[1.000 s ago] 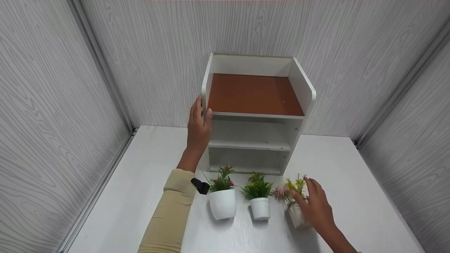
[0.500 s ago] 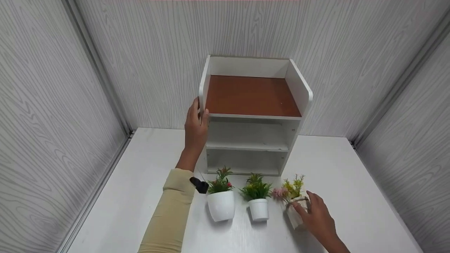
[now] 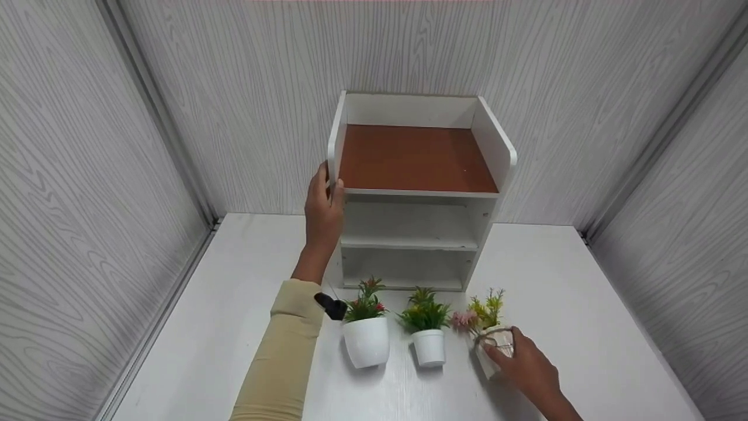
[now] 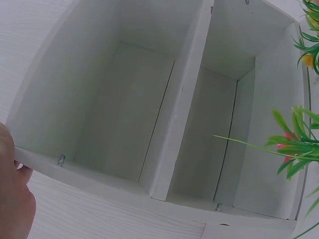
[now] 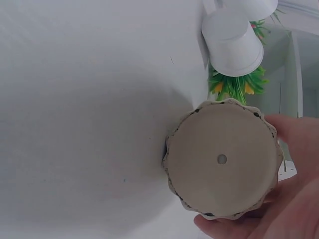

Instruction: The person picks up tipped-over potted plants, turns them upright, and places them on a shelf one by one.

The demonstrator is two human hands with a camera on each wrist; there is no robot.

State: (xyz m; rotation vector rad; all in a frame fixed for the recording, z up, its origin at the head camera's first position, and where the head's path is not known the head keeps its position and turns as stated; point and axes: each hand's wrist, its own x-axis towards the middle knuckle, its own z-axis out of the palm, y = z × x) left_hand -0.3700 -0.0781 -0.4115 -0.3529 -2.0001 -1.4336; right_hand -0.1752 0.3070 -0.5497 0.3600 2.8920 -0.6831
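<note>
In the head view my left hand point(image 3: 323, 216) grips the left side panel of a small white shelf unit point(image 3: 418, 158) with a brown top. Its thumb lies at the front edge and the fingers are on the outer side. My right hand point(image 3: 530, 369) holds a beige flowerpot point(image 3: 488, 365) with yellow and pink artificial flowers point(image 3: 486, 310). From the right wrist view, the pot's scalloped underside point(image 5: 219, 134) shows a small central hole, thumb and fingers on its sides. The pot lies tilted; whether it touches the table is hard to tell.
Two white pots lie to the left, a larger potted plant point(image 3: 366, 344) and a smaller potted plant point(image 3: 429, 349). Both are in front of the shelf unit on the white table point(image 3: 257, 263). Grey wood-patterned walls point(image 3: 263, 117) stand behind and at both sides.
My right hand has moved down from over the flowers to the beige pot and taken hold of it. The left hand stays at the shelf's side; the view has shifted slightly.
</note>
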